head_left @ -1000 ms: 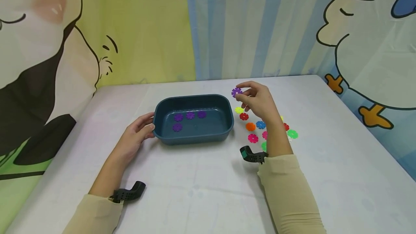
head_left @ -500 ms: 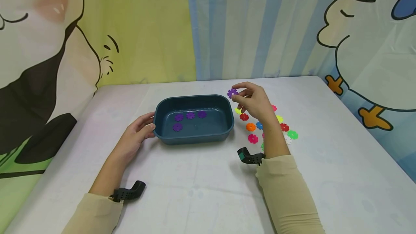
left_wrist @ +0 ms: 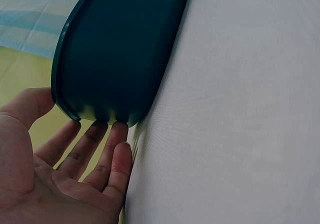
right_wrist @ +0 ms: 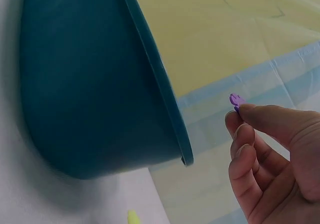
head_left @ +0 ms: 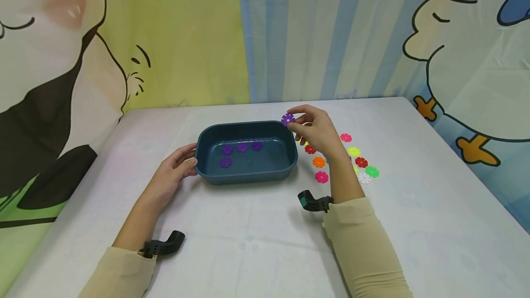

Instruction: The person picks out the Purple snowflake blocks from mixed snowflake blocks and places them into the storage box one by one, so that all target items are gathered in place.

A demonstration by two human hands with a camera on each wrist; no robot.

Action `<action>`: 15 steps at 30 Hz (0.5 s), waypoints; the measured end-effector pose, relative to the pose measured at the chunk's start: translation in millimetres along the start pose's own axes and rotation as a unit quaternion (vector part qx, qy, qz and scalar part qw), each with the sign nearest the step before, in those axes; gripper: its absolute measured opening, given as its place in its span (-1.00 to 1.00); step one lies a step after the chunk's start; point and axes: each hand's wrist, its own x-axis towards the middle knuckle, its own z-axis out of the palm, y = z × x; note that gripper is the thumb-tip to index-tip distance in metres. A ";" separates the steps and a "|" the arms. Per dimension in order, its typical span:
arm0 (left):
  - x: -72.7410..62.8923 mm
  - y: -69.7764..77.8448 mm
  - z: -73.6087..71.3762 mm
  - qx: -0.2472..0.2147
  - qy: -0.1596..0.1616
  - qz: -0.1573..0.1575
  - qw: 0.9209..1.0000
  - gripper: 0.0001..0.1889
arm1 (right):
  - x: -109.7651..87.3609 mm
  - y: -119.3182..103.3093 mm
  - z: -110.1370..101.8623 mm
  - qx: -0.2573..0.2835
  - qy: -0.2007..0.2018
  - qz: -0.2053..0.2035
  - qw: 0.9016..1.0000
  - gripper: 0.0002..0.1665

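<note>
My right hand (head_left: 316, 128) pinches a purple interlocking disc (head_left: 287, 119) between thumb and fingers. The disc, flower-like with a notched edge, overlaps the far right corner of a dark teal tub (head_left: 246, 180) in the head view. From the right wrist, the disc (right_wrist: 236, 100) shows nearly edge-on, raised beside the tub's rim. Several purple discs (head_left: 242, 147) lie flat on the tub's floor. At the tub's left end, my left hand (head_left: 175, 169) has its fingertips against the outer wall and the thumb at the rim, fingers (left_wrist: 75, 156) mostly extended.
To the right of the tub, several loose discs lie on the white table (head_left: 248, 243), among them an orange disc (head_left: 319, 162), a pink disc (head_left: 321, 177) and a green disc (head_left: 372, 171). My right forearm hides some. A printed curtain (head_left: 186, 36) hangs behind the table.
My right hand has carried the purple disc leftward from beyond the tub's right side to its far right corner. The left hand and the tub have stayed put.
</note>
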 end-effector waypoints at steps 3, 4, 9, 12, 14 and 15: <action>0.5 -0.6 0.3 -0.001 0.000 0.002 1.000 -0.38 | -0.5 -3.1 2.2 -0.001 -0.008 -0.001 1.000 -0.53; 0.7 -0.7 0.4 -0.001 -0.001 0.002 1.000 -0.38 | -0.6 -3.9 2.9 -0.001 -0.010 -0.001 1.000 -0.53; 0.8 0.1 0.3 -0.003 -0.001 0.001 1.000 -0.36 | -0.2 -6.6 8.4 0.004 -0.019 -0.002 1.000 -0.55; 0.3 0.7 -0.1 -0.005 -0.001 0.001 1.000 -0.36 | 0.9 -8.0 14.5 0.000 -0.028 -0.006 1.000 -0.56; 0.0 0.8 -0.4 -0.006 -0.002 0.002 1.000 -0.35 | 1.3 -8.8 19.2 -0.002 -0.035 -0.011 0.999 -0.57; -0.1 0.7 -0.4 -0.006 -0.003 0.002 1.000 -0.36 | 1.6 -9.0 21.7 -0.003 -0.039 -0.015 0.999 -0.57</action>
